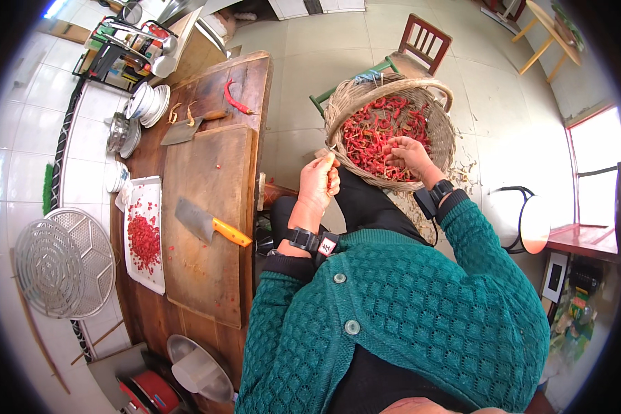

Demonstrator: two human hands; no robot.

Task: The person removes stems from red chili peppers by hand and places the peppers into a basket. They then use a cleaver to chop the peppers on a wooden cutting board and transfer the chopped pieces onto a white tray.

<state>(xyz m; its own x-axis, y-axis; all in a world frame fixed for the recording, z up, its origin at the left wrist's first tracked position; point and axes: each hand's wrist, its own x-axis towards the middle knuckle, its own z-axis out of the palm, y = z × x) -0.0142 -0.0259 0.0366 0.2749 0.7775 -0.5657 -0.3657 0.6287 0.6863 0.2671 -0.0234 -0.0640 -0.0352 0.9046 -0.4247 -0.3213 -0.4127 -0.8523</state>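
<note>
Red chilies (pixel 365 137), many with curled stems, lie in a wicker basket (pixel 447 137) with a thick arched handle. My right hand (pixel 409 155) reaches over the basket's near side, fingers bent at the chilies; its grip is unclear. My left hand (pixel 318 181) is curled beside the basket's left rim, thumb against the forefinger; what it holds is hidden. Left of it, a cleaver with an orange handle (pixel 230 231) lies on a wooden cutting board (pixel 207 176). Chopped red pieces (pixel 144 240) fill part of a white tray (pixel 158 271).
Beyond the board lie a second cleaver (pixel 178 132) and one long red chili (pixel 236 101) on the wooden table (pixel 248 72). Bowls (pixel 147 103) and a metal basin (pixel 217 372) stand along it. A wooden chair (pixel 427 46) is behind the basket; dry scraps (pixel 463 173) litter the floor.
</note>
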